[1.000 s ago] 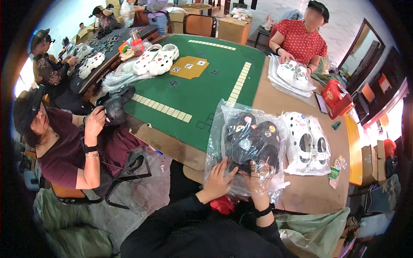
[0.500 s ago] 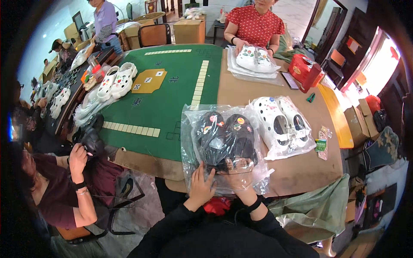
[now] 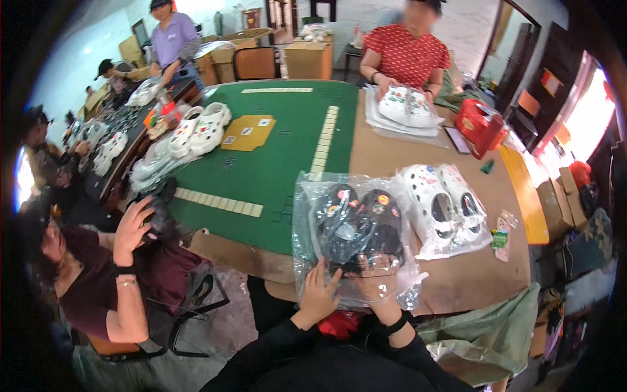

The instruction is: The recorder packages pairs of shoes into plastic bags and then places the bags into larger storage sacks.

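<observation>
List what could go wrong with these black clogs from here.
1. The right hand seems to be under the plastic of the bag; drawing it out might drag the black clogs along.
2. The charms on their toes lie against the thin plastic and could snag or come loose.
3. The white clogs lie close on the right, so a sideways push might shift them.
</observation>
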`<action>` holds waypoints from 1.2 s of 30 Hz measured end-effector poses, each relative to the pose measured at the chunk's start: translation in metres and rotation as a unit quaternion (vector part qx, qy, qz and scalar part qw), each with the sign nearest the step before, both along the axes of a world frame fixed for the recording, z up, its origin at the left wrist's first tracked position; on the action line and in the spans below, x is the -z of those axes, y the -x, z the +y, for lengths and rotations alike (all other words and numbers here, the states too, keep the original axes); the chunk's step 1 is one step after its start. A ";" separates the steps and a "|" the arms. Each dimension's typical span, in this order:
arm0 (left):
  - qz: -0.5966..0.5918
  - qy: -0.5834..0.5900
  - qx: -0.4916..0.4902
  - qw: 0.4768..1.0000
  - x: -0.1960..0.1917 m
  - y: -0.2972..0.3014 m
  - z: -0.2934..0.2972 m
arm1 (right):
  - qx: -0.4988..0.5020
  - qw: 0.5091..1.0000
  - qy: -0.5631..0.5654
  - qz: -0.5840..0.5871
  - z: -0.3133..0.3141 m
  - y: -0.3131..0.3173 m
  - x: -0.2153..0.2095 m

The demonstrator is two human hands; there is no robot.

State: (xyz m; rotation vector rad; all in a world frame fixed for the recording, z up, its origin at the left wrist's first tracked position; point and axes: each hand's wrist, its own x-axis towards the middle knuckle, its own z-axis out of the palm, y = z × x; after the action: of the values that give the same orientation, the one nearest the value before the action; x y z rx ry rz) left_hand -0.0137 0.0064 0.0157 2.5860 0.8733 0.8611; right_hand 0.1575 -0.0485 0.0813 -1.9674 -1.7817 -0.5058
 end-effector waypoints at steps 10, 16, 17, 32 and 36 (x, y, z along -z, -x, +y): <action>-0.040 0.028 -0.017 0.999 -0.050 0.010 -0.011 | -0.032 0.999 -0.029 0.026 -0.003 -0.006 -0.012; -0.138 0.117 0.041 0.983 -0.051 0.009 -0.028 | -0.025 0.998 -0.019 0.050 -0.012 -0.011 0.001; -0.148 0.168 0.053 0.973 -0.048 0.010 -0.030 | -0.029 0.998 -0.011 0.051 -0.010 -0.009 -0.004; -0.108 0.310 -0.071 0.942 -0.020 0.000 -0.012 | 0.026 0.999 -0.018 -0.027 0.003 0.013 -0.012; -0.102 0.273 -0.059 0.955 -0.010 0.001 -0.012 | 0.030 0.999 0.027 -0.004 0.001 0.012 -0.011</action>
State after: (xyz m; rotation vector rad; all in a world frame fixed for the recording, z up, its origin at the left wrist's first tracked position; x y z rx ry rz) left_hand -0.0147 -0.0051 0.0259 1.9520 1.0380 0.7654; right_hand 0.1458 -0.0472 0.0927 -2.0634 -1.7643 -0.4894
